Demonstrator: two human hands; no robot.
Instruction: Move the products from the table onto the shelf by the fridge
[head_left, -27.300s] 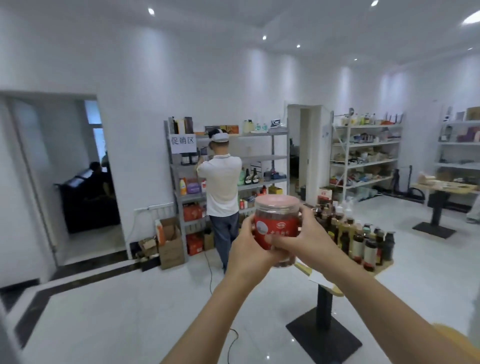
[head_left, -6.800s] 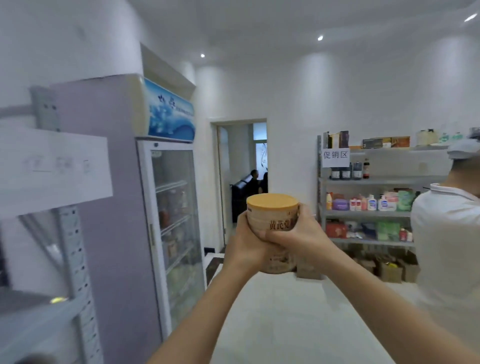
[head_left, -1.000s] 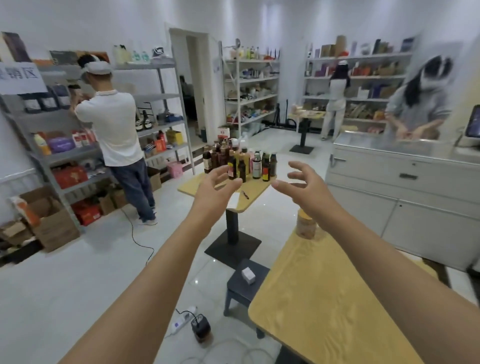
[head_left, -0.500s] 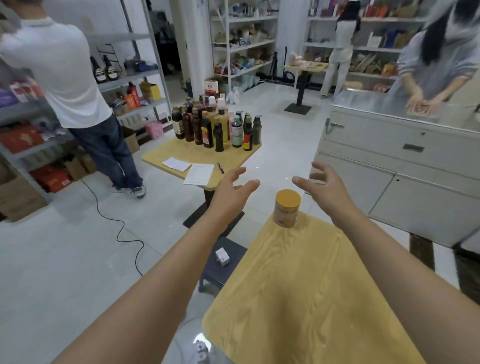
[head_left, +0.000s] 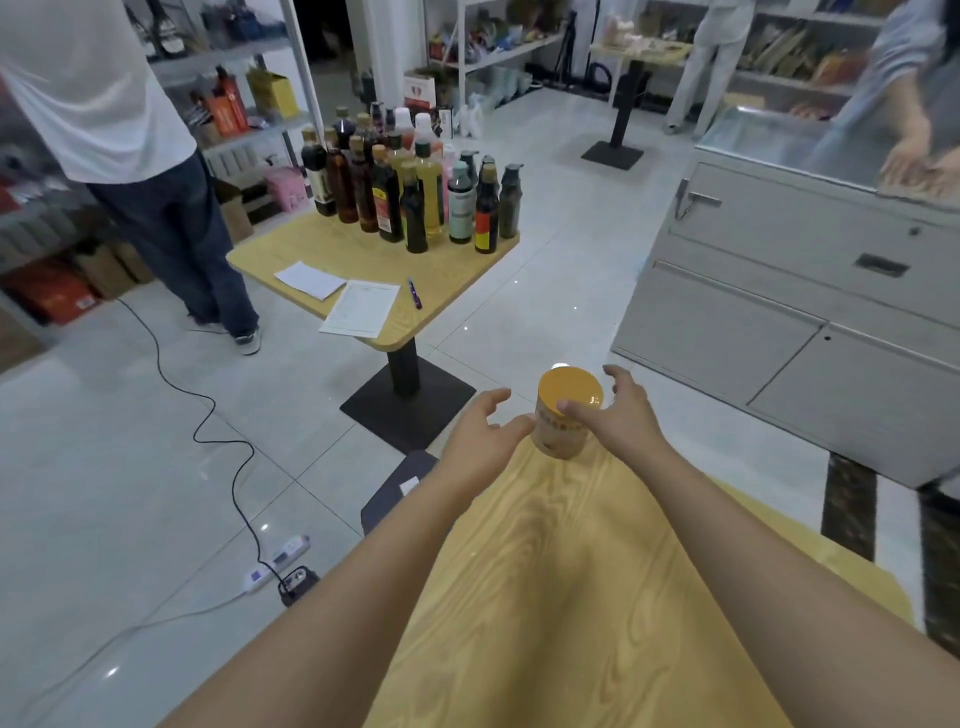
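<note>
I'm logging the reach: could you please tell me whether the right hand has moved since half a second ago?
Yes. The right hand has closed in leftward on the jar at the table's far edge; its thumb overlaps the lid.

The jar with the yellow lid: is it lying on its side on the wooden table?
No, the jar stands upright near the far edge of the wooden table, its yellow lid facing up.

Glossy pale floor tiles (head_left: 104, 467) are catching light, a black cable (head_left: 232, 488) is trailing across them, a grey cabinet (head_left: 753, 291) is standing at right.
</note>
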